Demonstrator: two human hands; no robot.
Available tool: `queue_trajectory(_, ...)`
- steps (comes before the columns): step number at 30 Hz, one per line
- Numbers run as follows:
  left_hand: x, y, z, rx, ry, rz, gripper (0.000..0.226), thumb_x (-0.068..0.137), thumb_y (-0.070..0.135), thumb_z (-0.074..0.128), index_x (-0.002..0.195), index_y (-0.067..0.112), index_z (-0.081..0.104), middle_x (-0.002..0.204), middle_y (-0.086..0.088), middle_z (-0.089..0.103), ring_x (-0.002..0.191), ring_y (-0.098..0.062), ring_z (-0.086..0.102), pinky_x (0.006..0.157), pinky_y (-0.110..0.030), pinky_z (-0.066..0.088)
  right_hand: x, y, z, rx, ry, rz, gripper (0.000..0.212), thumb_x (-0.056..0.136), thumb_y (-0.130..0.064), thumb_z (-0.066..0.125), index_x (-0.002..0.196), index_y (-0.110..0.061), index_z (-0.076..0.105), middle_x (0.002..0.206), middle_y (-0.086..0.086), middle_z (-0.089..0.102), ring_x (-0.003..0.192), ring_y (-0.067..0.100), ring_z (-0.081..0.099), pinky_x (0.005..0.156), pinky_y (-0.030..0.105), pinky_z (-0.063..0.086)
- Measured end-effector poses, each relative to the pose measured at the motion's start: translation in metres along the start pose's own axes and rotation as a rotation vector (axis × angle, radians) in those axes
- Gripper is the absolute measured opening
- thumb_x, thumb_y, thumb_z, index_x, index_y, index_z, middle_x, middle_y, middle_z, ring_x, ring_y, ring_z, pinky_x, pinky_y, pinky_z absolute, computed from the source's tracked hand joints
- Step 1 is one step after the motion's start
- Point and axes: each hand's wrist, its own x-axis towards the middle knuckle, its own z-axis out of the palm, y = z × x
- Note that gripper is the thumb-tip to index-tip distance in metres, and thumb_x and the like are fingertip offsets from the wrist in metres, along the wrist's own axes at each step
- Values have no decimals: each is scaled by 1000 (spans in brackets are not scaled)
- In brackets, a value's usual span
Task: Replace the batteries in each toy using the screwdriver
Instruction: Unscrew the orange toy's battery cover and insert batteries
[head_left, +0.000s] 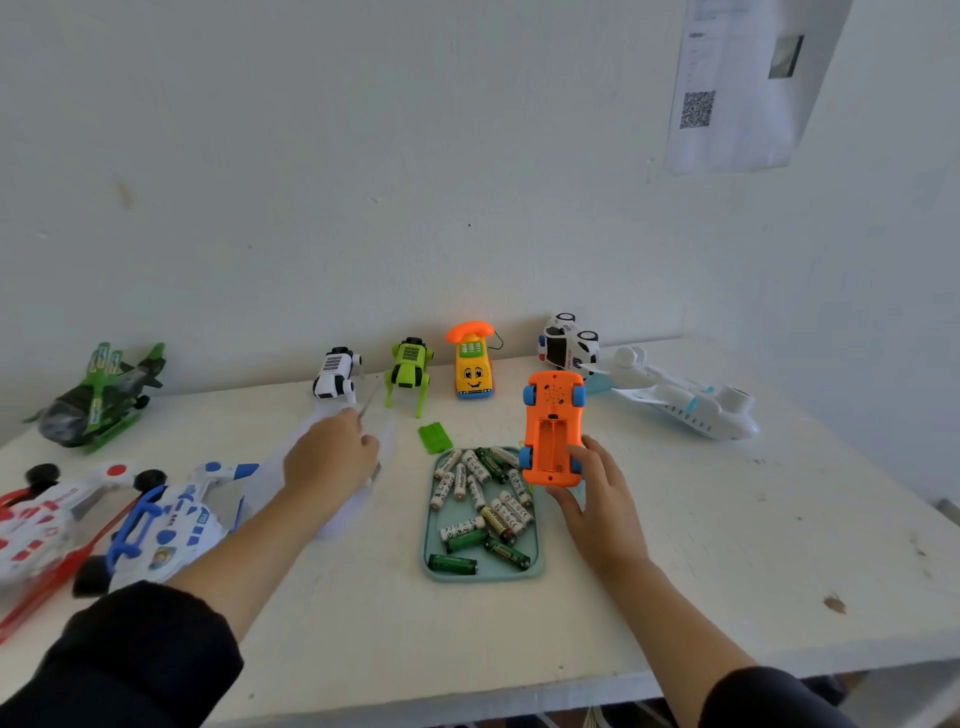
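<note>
My right hand (597, 499) grips an orange toy car (550, 431) with blue wheels, turned underside up so its uncovered battery bay shows empty. The car hovers over the right edge of a teal tray (431, 525) holding several white and green batteries (480, 504). My left hand (330, 457) pinches a thin screwdriver (370, 402), blurred, its shaft pointing up and away, above a white sheet of paper (332, 519). A green battery cover (435, 437) lies on the table just behind the tray.
Along the wall stand a white robot dog (335, 375), a green robot dog (409, 371), a yellow phone car (472, 366) and a police car (569, 343). A white plane (685, 400) lies right. A green helicopter (101, 397) and two toy planes (161, 525) lie left.
</note>
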Motion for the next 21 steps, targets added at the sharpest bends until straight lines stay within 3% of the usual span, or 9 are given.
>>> queue_trajectory(3, -21, 15, 10, 83, -97, 153, 12, 94, 18, 41, 99, 13, 50, 89, -6, 61, 78, -25, 55, 60, -29, 39, -1, -4, -2, 12, -3, 46, 44, 79, -9, 72, 115, -14, 50, 141, 20, 36, 125, 31, 43, 92, 32, 37)
queue_trajectory(6, -35, 20, 26, 240, -258, 134, 19, 92, 8, 38, 107, 8, 51, 103, -9, 61, 93, -27, 58, 66, -29, 39, -2, -3, -3, 64, -25, 92, 30, 83, -10, 67, 108, -12, 50, 154, 10, 14, 130, 5, 21, 92, 25, 34)
queue_trajectory(7, -36, 20, 29, 274, -291, 103, 22, 92, 5, 38, 110, 7, 50, 108, -9, 60, 98, -27, 58, 67, -29, 39, -2, -4, -3, 88, -34, 88, 34, 84, -9, 67, 110, -15, 46, 154, 9, 16, 129, 5, 24, 92, 25, 37)
queue_trajectory(10, -35, 19, 32, 341, -311, 36, 33, 91, 1, 37, 123, 4, 44, 120, -10, 58, 108, -28, 57, 72, -29, 38, -2, -1, 0, 179, -53, 80, 65, 84, -7, 65, 136, -17, 28, 141, 1, 43, 119, 20, 53, 87, 29, 45)
queue_trajectory(13, -33, 25, 31, 379, -276, 52, 38, 91, 4, 37, 129, 5, 39, 124, -9, 55, 111, -28, 56, 75, -32, 40, -4, -2, 1, 126, -26, 69, 63, 84, -6, 66, 134, -10, 28, 128, 7, 53, 105, 27, 60, 78, 23, 41)
queue_trajectory(16, -30, 42, 32, 316, -205, 216, 41, 92, 6, 39, 131, 13, 40, 123, -8, 51, 110, -28, 51, 74, -34, 39, -4, -2, 1, 100, -8, 49, 61, 83, -5, 66, 131, -6, 29, 123, 13, 56, 100, 29, 62, 76, 26, 42)
queue_trajectory(19, -26, 61, 41, 192, -270, 476, 61, 91, 1, 44, 146, 25, 30, 150, -7, 33, 132, -30, 36, 97, -43, 41, -4, -4, 0, 120, -13, 53, 59, 84, -4, 65, 128, -13, 28, 124, 9, 55, 101, 28, 61, 76, 24, 42)
queue_trajectory(21, -28, 69, 45, 223, -316, 618, 59, 90, 4, 47, 144, 25, 35, 150, -4, 33, 134, -29, 36, 98, -41, 41, -4, -5, -2, 127, -18, 58, 56, 84, -5, 65, 125, -18, 29, 129, 13, 53, 103, 28, 60, 78, 25, 42)
